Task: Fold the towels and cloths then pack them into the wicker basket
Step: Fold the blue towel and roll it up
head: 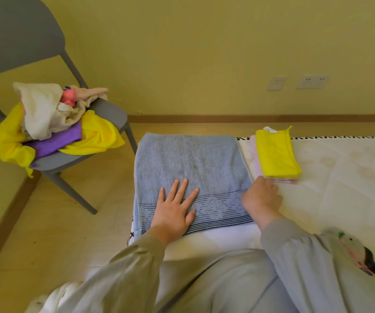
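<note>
On the blue towel [191, 163], left hand [175, 213] lies spread; right hand [261, 195] (grip unclear) at its edge.

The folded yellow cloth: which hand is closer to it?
Right. The right hand sits just in front of the yellow cloth; the left hand lies flat on the blue towel, farther left.

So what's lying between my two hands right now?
Only the patterned band of the blue towel, in the head view: the left hand lies flat on it and the right hand sits at its right edge.
</note>
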Demonstrator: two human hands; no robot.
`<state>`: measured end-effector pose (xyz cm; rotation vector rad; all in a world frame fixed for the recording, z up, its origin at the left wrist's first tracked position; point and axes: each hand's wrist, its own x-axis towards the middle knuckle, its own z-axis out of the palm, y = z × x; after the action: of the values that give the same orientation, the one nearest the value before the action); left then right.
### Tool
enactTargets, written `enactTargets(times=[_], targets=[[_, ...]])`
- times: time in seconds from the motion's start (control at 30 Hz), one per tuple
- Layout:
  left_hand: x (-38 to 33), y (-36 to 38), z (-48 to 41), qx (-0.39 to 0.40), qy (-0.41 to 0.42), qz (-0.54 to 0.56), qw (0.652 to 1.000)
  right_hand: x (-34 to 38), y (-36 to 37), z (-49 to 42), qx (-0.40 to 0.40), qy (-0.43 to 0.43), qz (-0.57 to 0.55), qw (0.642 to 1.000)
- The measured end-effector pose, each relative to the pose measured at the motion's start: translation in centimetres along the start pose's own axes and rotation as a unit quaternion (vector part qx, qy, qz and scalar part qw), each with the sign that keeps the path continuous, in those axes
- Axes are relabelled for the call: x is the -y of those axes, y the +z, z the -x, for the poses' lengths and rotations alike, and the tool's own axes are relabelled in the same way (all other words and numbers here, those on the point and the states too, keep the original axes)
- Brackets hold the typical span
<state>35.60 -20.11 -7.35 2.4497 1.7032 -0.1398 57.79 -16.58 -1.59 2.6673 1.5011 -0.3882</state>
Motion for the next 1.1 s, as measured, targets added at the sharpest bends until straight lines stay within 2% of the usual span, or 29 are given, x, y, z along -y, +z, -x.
enactTargets(times=[0.1,0.23,0.47,0.67,0.83,0.9,0.97,1.03,1.1], targets=[[0.2,-0.1,0.3,0.011,0.017,-0.011,1.0,-1.3,0.4,0.0,0.034,0.061,-0.072,0.995],[0.6,-0.3,0.5,0.024,0.023,-0.015,0.999,-2.1,-0.1,0.1,0.021,0.039,-0.115,0.992],[0.8,-0.7,0.3,0.055,0.028,-0.031,0.998,-2.3,0.2,0.6,0.048,0.057,-0.073,0.995],[0.8,-0.9,-0.1,0.093,0.024,-0.047,0.994,-1.6,0.8,-0.4,0.074,0.061,-0.218,0.971],[1.0,-1.6,-0.3,0.118,0.029,-0.019,0.992,0.5,-0.3,-0.1,0.048,0.0,-0.313,0.948],[1.0,-2.5,-0.2,0.125,0.013,0.038,0.991,2.3,-1.2,0.1,0.069,-0.033,-0.345,0.935],[1.0,-3.6,-0.2,0.131,-0.015,0.141,0.981,3.8,-2.4,0.4,0.106,-0.05,-0.397,0.911],[1.0,-5.4,-0.2,0.127,-0.046,0.283,0.949,5.2,-4.3,0.7,0.153,-0.064,-0.469,0.868],[1.1,-7.4,-0.3,0.122,-0.072,0.389,0.91,6.4,-7.0,1.3,0.18,-0.109,-0.494,0.843]])
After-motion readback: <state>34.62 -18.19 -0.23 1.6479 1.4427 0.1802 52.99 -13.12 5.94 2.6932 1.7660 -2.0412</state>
